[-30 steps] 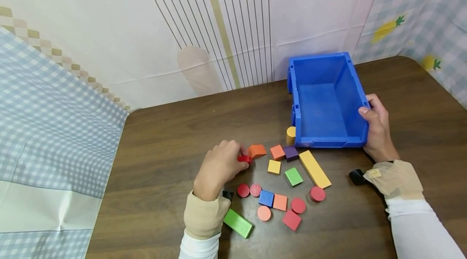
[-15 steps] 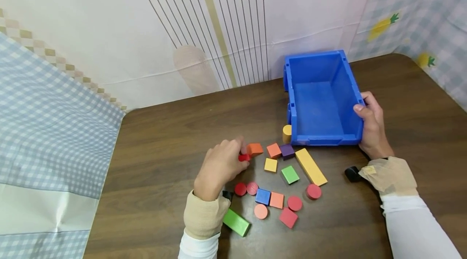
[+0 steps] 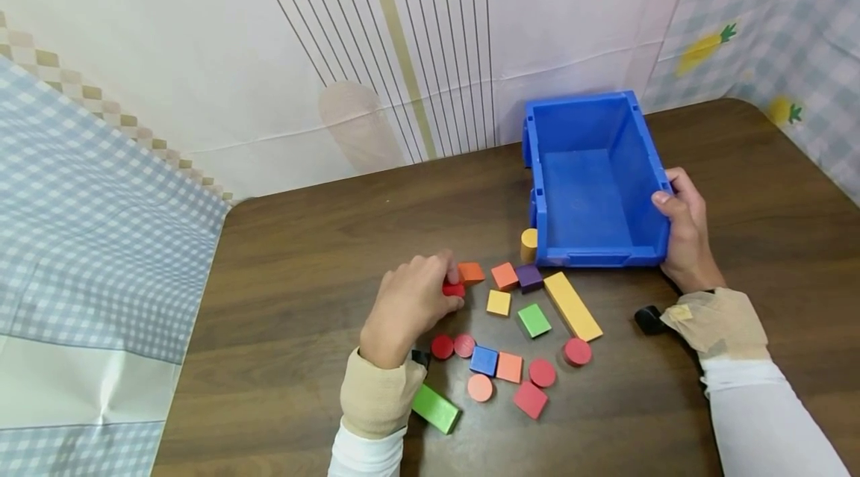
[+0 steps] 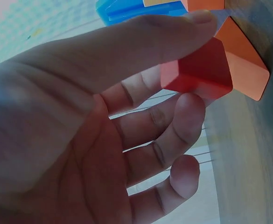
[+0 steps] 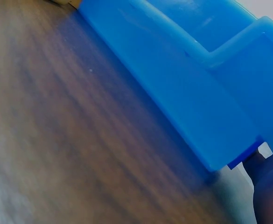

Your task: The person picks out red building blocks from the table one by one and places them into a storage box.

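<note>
In the head view my left hand (image 3: 406,305) pinches a red block (image 3: 453,290) between thumb and fingers, low over the table. An orange block (image 3: 472,272) lies just beyond it. The left wrist view shows the red block (image 4: 204,67) with its angled faces, and the orange block (image 4: 248,60) close behind. My right hand (image 3: 687,234) grips the right wall of a blue bin (image 3: 598,259), its thumb over the rim. No block shows inside the bin. Most of the right hand is out of the right wrist view, where the bin's wall (image 5: 164,88) fills much of the frame.
Several blocks lie between my arms, among them a purple block (image 3: 529,278), a long yellow block (image 3: 572,307), a green square block (image 3: 534,320) and red discs (image 3: 542,372). A yellow cylinder (image 3: 529,244) stands against the bin. A long green block (image 3: 435,409) lies beside my left wrist.
The head view has shifted slightly. My left hand, pinching the red block throughout, has edged a little to the right. My right hand and the bin have stayed in place.
</note>
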Demonstrator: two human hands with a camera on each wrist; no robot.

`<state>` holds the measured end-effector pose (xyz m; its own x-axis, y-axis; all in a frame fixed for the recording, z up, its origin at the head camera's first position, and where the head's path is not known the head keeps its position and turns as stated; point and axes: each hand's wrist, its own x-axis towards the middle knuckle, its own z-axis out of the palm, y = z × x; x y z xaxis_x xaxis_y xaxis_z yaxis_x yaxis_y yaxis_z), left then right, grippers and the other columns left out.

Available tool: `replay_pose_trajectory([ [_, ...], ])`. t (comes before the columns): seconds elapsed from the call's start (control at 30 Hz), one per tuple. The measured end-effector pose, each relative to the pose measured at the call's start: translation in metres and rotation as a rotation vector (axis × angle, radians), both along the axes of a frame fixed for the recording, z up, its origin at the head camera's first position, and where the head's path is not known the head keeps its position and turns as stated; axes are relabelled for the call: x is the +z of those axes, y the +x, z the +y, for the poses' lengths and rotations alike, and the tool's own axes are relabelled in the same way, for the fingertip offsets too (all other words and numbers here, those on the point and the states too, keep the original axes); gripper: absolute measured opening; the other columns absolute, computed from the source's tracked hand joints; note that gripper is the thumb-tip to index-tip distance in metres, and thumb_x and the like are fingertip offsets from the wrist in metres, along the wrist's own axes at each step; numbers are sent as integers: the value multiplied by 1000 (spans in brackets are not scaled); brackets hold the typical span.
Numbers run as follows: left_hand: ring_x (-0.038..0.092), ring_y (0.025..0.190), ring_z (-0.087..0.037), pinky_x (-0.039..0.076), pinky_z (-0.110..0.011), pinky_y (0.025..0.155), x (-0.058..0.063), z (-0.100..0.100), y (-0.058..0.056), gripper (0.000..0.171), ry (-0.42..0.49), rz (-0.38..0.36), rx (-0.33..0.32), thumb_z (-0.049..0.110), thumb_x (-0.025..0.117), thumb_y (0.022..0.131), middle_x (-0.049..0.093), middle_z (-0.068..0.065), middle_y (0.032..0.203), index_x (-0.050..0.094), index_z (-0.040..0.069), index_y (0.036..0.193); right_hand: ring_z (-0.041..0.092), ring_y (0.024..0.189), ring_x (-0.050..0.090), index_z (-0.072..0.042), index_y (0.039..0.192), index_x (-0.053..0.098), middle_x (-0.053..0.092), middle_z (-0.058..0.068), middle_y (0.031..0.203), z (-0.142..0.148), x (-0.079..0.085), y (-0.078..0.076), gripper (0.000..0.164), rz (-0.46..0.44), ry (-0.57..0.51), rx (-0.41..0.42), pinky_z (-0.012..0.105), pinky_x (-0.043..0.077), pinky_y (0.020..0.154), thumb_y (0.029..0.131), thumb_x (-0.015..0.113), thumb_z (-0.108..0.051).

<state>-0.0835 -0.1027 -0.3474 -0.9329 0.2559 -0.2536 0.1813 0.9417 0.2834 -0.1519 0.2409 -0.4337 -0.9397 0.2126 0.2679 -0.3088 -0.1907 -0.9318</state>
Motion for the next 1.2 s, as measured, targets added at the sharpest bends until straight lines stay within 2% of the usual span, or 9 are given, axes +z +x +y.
replay_pose_trajectory([
  [0.2,53,69,-13,43,-33,58,-1,1,0,29,-3,2,0,33,79,78,55,7,73,55,23,90,27,100,47,-2,104,56,50,15,111,0,0,0,23,-6,9,3,32,40,80,87,51,-17],
  [0.37,52,68,-15,41,-33,57,0,0,-1,30,7,16,8,36,79,78,54,6,72,60,23,97,26,100,47,-2,103,57,51,15,111,1,0,-1,23,8,-12,2,32,40,79,86,52,-16],
  [0.53,54,73,-13,43,-33,59,-1,0,-2,33,14,30,-7,37,78,79,60,9,83,68,25,107,26,99,47,-2,103,57,51,14,110,1,0,0,22,12,-22,8,32,40,79,86,52,-15],
  [0.7,54,79,-13,45,-32,61,-1,0,-2,32,17,33,-20,35,77,80,65,8,97,72,28,111,26,100,47,-2,104,57,51,15,112,1,0,0,23,5,-14,15,31,41,79,86,52,-16],
  [1.07,56,74,-14,47,-27,62,-3,0,-3,29,87,22,-4,29,77,82,65,5,97,72,23,110,26,103,47,-3,105,56,50,14,116,1,0,0,24,-14,16,14,32,41,81,87,52,-18],
  [1.2,56,78,-14,48,-26,64,-3,1,-4,32,110,22,-2,28,77,81,63,2,99,71,19,111,26,103,47,-3,105,56,50,14,115,1,0,0,24,-14,10,11,31,41,81,87,51,-18],
])
